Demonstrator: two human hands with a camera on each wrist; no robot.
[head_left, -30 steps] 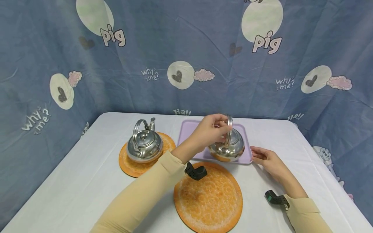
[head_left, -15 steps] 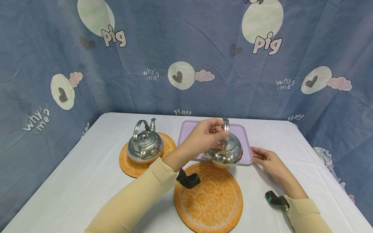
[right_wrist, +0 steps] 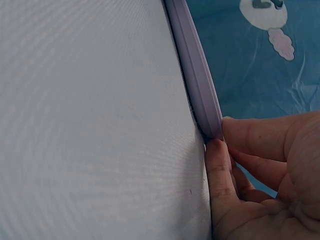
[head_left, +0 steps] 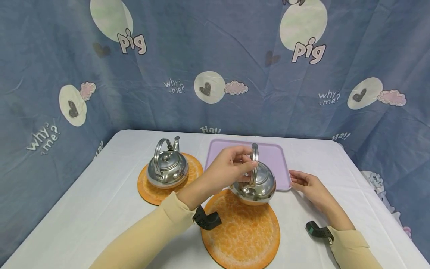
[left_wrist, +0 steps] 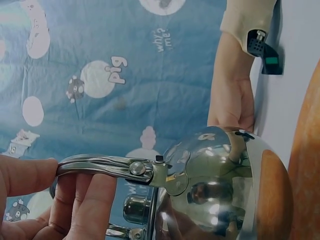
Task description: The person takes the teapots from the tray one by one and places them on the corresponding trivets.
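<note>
My left hand (head_left: 229, 167) grips the arched metal handle of a shiny stainless-steel kettle (head_left: 265, 186). In the left wrist view, thumb and fingers wrap the handle, beside the kettle's polished body (left_wrist: 215, 185). The kettle hangs over the far edge of a round orange placemat (head_left: 242, 235) and hides part of the front edge of a light purple tray (head_left: 268, 151). My right hand (head_left: 310, 186) is at the tray's near right corner; in the right wrist view, thumb and finger pinch the tray's rim (right_wrist: 197, 75).
A second steel kettle (head_left: 168, 168) stands on another round orange placemat (head_left: 144, 190) at the left. Everything rests on a white-covered table (head_left: 84, 209). A blue printed curtain (head_left: 161, 108) hangs behind and along both sides.
My left hand has carried the kettle off the tray, toward me and slightly left, over the near placemat's far edge. My right hand has stayed at the tray corner.
</note>
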